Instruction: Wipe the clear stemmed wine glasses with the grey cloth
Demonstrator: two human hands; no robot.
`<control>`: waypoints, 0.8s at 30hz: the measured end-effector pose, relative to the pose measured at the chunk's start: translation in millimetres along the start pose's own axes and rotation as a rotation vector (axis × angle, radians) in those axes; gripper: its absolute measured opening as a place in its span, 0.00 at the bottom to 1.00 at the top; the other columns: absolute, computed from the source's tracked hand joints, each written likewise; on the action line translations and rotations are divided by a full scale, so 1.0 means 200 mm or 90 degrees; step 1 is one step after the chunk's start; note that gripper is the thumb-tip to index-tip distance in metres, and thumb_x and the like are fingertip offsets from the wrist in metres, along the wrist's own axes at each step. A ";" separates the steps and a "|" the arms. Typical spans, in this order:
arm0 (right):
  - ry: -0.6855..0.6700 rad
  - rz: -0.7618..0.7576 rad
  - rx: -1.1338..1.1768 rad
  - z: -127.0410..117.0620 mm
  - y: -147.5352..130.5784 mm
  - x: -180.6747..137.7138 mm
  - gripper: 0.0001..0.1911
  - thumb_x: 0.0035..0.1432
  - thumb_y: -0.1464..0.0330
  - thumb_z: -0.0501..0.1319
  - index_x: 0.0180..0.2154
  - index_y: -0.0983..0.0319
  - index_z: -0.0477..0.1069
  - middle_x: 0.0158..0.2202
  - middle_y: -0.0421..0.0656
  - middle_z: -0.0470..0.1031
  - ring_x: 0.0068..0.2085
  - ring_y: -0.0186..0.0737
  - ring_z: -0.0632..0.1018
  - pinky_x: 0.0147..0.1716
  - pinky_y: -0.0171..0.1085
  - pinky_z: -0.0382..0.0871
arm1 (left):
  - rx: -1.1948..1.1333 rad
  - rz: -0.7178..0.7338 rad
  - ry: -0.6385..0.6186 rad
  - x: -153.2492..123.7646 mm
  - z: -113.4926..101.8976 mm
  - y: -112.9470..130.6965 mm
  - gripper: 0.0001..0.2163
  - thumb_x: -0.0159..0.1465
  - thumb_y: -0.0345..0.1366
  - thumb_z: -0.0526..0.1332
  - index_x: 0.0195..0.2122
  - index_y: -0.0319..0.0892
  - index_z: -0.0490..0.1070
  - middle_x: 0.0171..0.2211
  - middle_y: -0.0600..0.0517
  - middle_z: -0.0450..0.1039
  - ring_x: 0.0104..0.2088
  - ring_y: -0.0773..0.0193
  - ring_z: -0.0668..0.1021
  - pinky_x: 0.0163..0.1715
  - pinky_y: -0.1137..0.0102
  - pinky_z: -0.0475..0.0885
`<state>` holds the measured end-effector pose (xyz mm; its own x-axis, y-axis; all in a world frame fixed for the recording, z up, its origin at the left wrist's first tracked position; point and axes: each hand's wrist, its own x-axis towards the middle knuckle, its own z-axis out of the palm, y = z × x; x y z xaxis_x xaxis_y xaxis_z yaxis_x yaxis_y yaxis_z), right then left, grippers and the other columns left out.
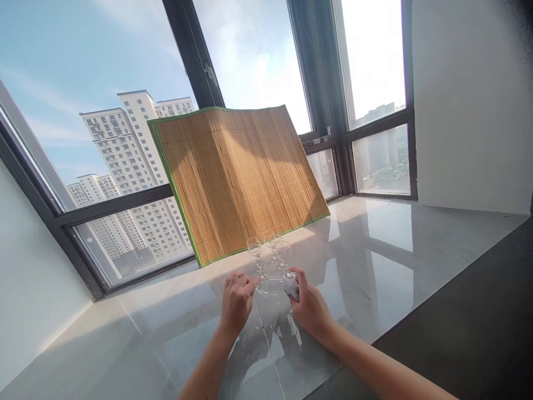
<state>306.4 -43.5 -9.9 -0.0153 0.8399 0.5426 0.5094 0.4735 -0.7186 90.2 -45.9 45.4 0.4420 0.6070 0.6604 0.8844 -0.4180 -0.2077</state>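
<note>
Several small clear stemmed glasses, one of them a front-right glass [283, 251] and another a left glass [253, 248], stand close together on the glossy grey tiled ledge [358, 266]. Between my hands is a clear round-rimmed glass [270, 287], nearest to me; its outline is faint. My left hand [237, 300] has its fingers curled and closed at this glass's left edge. On the other side, my right hand [310, 305] is wrapped around a pale grey-white cloth [290, 288], which sits against the glass's right edge.
Behind the glasses a bamboo mat [245, 178] with green edging leans against the dark window frame [320, 72]. White walls [466, 111] flank the ledge. Its front edge drops to a dark area [466, 333] at lower right.
</note>
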 end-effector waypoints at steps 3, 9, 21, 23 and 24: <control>-0.050 -0.058 0.082 0.01 -0.01 0.00 0.33 0.45 0.79 0.54 0.55 0.58 0.56 0.30 0.35 0.68 0.26 0.33 0.67 0.28 0.31 0.57 | -0.002 0.004 -0.030 0.00 0.01 0.01 0.16 0.63 0.24 0.55 0.44 0.46 0.78 0.29 0.49 0.72 0.41 0.55 0.71 0.45 0.59 0.65; -0.050 -0.055 0.265 -0.01 -0.04 0.02 0.27 0.47 0.76 0.56 0.51 0.59 0.59 0.26 0.32 0.66 0.26 0.32 0.66 0.27 0.30 0.59 | -0.057 0.006 -0.079 0.00 0.03 0.01 0.14 0.62 0.24 0.56 0.42 0.45 0.78 0.28 0.49 0.71 0.40 0.56 0.71 0.40 0.64 0.65; -0.093 0.088 0.314 -0.02 0.03 0.06 0.26 0.39 0.73 0.58 0.45 0.59 0.64 0.22 0.31 0.68 0.24 0.33 0.68 0.24 0.31 0.58 | -0.071 0.137 -0.099 -0.02 0.03 0.03 0.09 0.64 0.37 0.61 0.45 0.45 0.76 0.28 0.49 0.73 0.34 0.58 0.74 0.34 0.66 0.67; -0.140 0.109 0.386 -0.03 0.01 0.06 0.27 0.37 0.73 0.60 0.45 0.59 0.64 0.21 0.31 0.68 0.23 0.33 0.68 0.24 0.31 0.58 | -0.075 0.114 -0.090 -0.02 0.03 0.01 0.10 0.63 0.36 0.63 0.46 0.47 0.76 0.29 0.49 0.74 0.36 0.57 0.74 0.36 0.65 0.67; -0.161 0.124 0.426 -0.03 0.00 0.06 0.27 0.37 0.73 0.61 0.44 0.59 0.64 0.22 0.31 0.68 0.23 0.33 0.68 0.24 0.31 0.57 | -0.080 0.098 -0.096 -0.02 0.03 0.00 0.11 0.63 0.36 0.63 0.47 0.47 0.76 0.30 0.49 0.75 0.36 0.57 0.74 0.36 0.65 0.66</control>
<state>311.8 -36.3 -0.1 -0.2170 0.9224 0.3196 -0.1097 0.3023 -0.9469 88.9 -43.3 38.1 0.5956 0.6195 0.5114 0.7834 -0.5886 -0.1994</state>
